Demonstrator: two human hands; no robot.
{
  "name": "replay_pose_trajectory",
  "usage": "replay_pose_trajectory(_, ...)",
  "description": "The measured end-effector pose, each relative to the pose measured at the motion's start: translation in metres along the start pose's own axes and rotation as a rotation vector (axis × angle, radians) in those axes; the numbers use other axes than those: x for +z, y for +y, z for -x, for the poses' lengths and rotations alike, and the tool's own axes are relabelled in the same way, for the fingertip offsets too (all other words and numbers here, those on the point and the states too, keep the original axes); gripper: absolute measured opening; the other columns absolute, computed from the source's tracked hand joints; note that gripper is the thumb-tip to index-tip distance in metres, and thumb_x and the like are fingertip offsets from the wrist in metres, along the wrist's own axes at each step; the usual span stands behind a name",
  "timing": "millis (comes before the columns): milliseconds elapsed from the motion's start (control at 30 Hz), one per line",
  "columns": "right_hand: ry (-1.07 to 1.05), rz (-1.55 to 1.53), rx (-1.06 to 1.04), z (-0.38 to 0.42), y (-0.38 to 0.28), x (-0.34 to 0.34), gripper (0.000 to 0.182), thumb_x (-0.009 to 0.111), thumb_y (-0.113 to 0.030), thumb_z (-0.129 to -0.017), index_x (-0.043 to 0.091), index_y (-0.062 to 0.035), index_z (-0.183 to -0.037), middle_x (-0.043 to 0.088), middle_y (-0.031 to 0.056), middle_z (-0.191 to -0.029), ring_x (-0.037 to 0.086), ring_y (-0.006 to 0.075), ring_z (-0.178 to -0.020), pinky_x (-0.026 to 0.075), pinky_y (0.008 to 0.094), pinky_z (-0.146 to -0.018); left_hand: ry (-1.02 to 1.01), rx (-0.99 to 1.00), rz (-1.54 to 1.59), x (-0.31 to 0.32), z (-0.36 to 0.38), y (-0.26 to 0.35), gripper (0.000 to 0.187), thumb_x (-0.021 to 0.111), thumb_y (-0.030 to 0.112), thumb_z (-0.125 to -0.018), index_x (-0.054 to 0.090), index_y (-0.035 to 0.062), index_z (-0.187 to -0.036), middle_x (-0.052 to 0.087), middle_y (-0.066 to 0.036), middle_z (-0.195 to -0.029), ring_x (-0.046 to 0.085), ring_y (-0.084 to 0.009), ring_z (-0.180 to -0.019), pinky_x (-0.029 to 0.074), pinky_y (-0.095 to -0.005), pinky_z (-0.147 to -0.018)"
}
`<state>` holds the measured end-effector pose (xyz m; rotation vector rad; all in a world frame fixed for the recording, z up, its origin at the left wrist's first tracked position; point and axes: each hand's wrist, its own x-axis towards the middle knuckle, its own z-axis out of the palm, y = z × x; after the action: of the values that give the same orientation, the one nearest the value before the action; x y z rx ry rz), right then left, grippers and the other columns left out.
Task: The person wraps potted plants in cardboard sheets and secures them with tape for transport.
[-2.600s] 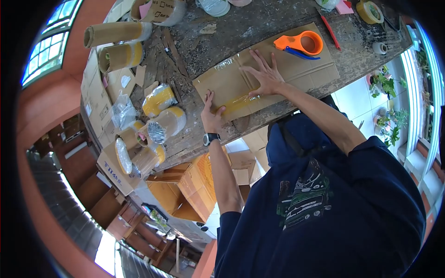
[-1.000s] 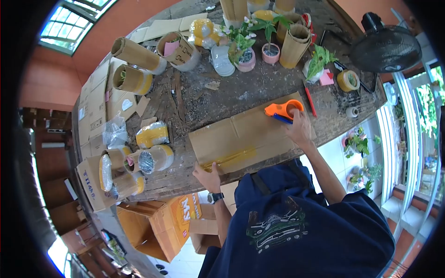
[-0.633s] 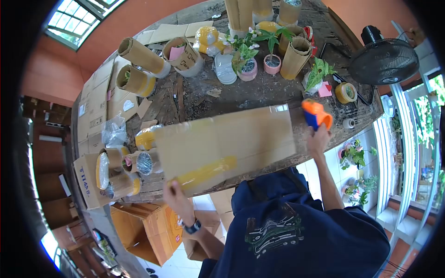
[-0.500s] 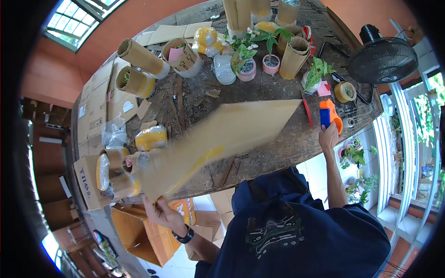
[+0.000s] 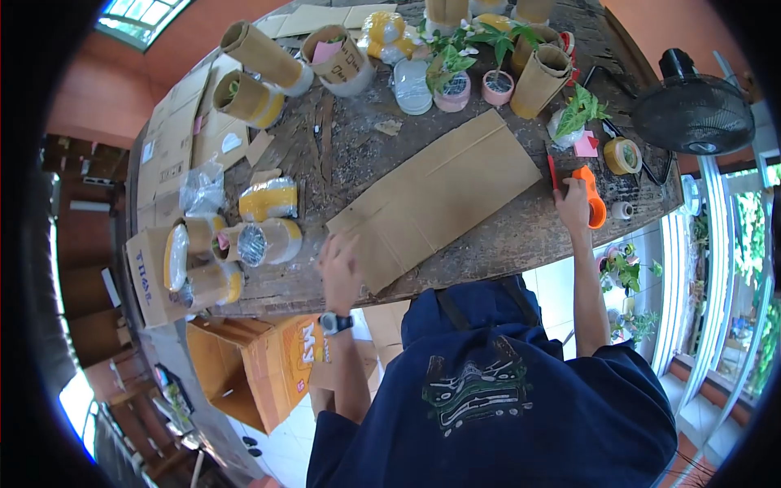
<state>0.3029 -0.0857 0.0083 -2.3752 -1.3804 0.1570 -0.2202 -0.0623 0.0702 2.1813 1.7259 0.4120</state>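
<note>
A flat rectangular piece of cardboard (image 5: pixel 443 199) lies slantwise on the worn wooden table. My left hand (image 5: pixel 340 259), slightly blurred, is at its near left end with fingers apart, not gripping it. On the right, my right hand (image 5: pixel 574 203) is closed on the orange tape dispenser (image 5: pixel 596 210), covering its blue part. A thin red stick-like tool (image 5: pixel 552 171) lies just left of those fingers. Left of my left hand sits a cardboard tube wrapped in clear plastic and yellow tape (image 5: pixel 281 241).
Potted plants (image 5: pixel 452 85) and cardboard tubes (image 5: pixel 539 81) stand along the back. A black fan (image 5: pixel 694 112) is at the right, near a tape roll (image 5: pixel 623 155). Cardboard sheets (image 5: pixel 172 150) lie on the left; a large open box (image 5: pixel 260 366) is below the table edge.
The cardboard, tilted up in my left hand before, now lies flat on the table and is released. My left hand has moved up and right. My right hand has shifted slightly over the dispenser.
</note>
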Motion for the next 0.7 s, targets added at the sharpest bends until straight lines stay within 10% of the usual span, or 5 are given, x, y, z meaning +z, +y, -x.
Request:
replay_pose_trajectory(200, -0.323, 0.316, 0.166, -0.016, -0.023, 0.024, 0.052, 0.074, -0.026, -0.087, 0.049, 0.0007, -0.123, 0.064, 0.0248, -0.112, 0.066, 0.0450, -0.102, 0.057, 0.0495, -0.084, 0.044, -0.013, 0.159, 0.094, -0.051, 0.060, 0.073, 0.062, 0.043, -0.092, 0.036, 0.0112, -0.153, 0.029, -0.011, -0.162, 0.020, -0.0365, -0.151, 0.017, -0.0617, -0.118)
replay_pose_trajectory(367, -0.240, 0.172, 0.223, -0.017, -0.002, 0.021, 0.029, 0.071, -0.017, -0.076, 0.064, 0.0041, -0.095, 0.069, 0.0302, -0.099, 0.068, 0.0483, -0.093, 0.056, 0.0506, -0.080, -0.062, -0.125, -0.133, 0.141, -0.056, 0.047, 0.096, 0.058, 0.068, -0.086, 0.024, 0.0172, -0.160, 0.010, -0.008, -0.169, 0.004, -0.0403, -0.154, 0.009, -0.0669, -0.118)
replay_pose_trajectory(467, -0.209, -0.058, 0.183, 0.009, -0.007, 0.000, 0.025, 0.068, -0.014, -0.079, 0.064, 0.0022, -0.098, 0.071, 0.0223, -0.092, 0.070, 0.0386, -0.082, 0.055, 0.0475, -0.074, -0.090, -0.046, -0.117, 0.135, -0.039, 0.031, 0.096, 0.058, 0.069, -0.085, 0.022, 0.0202, -0.160, 0.008, -0.006, -0.169, 0.001, -0.0407, -0.154, 0.008, -0.0667, -0.119)
replay_pose_trajectory(600, -0.660, -1.089, 0.397, 0.059, -0.033, -0.003, 0.007, 0.060, -0.011, -0.094, 0.060, -0.0074, -0.100, 0.062, 0.0013, -0.078, 0.062, 0.0130, -0.068, 0.049, 0.0315, -0.060, -0.227, -0.074, -0.086, 0.126, -0.038, 0.026, 0.107, 0.065, 0.072, -0.077, 0.021, 0.0217, -0.161, 0.005, -0.008, -0.169, 0.000, -0.0440, -0.153, 0.007, -0.0715, -0.116)
replay_pose_trajectory(700, -0.775, -1.201, 0.579, 0.079, -0.079, 0.014, 0.019, 0.060, -0.028, -0.101, 0.058, -0.0091, -0.102, 0.056, -0.0016, -0.075, 0.054, 0.0099, -0.059, 0.039, 0.0251, -0.050, -0.297, -0.093, -0.118, 0.108, -0.057, 0.055, 0.126, 0.074, 0.077, -0.061, 0.019, 0.0228, -0.161, 0.001, -0.010, -0.169, -0.004, -0.0444, -0.153, 0.005, -0.0758, -0.113)
